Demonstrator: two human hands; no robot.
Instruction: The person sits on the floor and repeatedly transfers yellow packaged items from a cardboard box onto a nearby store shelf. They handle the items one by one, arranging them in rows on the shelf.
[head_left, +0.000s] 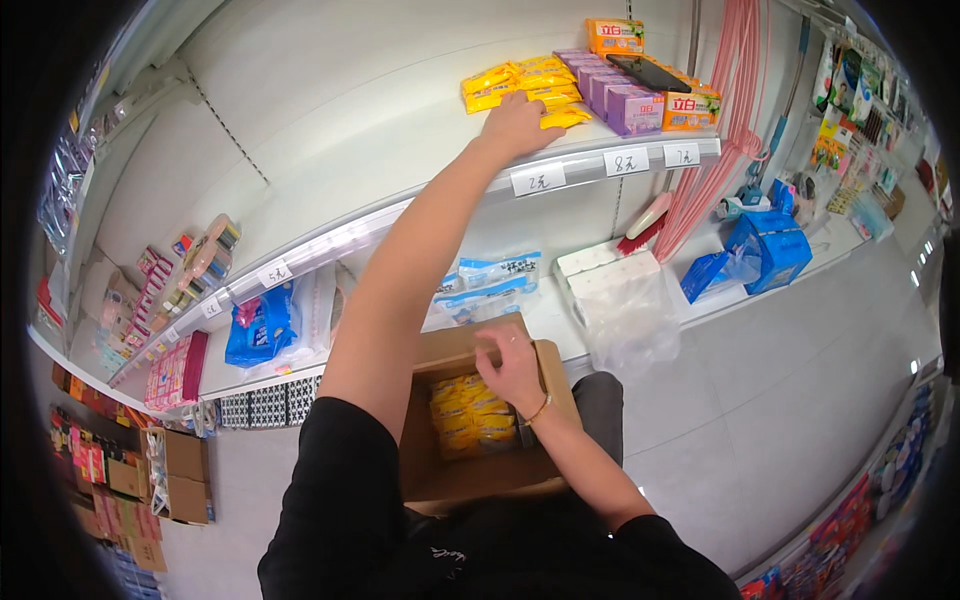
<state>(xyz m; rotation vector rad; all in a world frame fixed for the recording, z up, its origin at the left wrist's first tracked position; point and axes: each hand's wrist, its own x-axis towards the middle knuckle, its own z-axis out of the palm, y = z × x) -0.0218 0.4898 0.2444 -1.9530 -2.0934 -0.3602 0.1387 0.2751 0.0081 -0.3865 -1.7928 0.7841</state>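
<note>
My left hand (521, 124) reaches up to a white shelf and grips a yellow soap packet (566, 117) between thumb and fingers. Just behind it, more yellow packets (491, 86) lie stacked in rows against purple soap boxes (634, 109). Lower down, my right hand (514, 367) hovers over an open cardboard box (555, 375), its fingers loosely curled and apart, with nothing visible in them. Inside that box are several yellow packets (472, 416), partly hidden by the right hand.
A black phone (645, 73) rests on orange soap packs (690, 109). Handwritten price cards (538, 180) line the shelf edge (450, 187). On the lower shelf are wrapped tissue rolls (615, 285), a red-bristled brush (645, 225) and a blue box (772, 251). Pink hangers (705, 187) hang at right.
</note>
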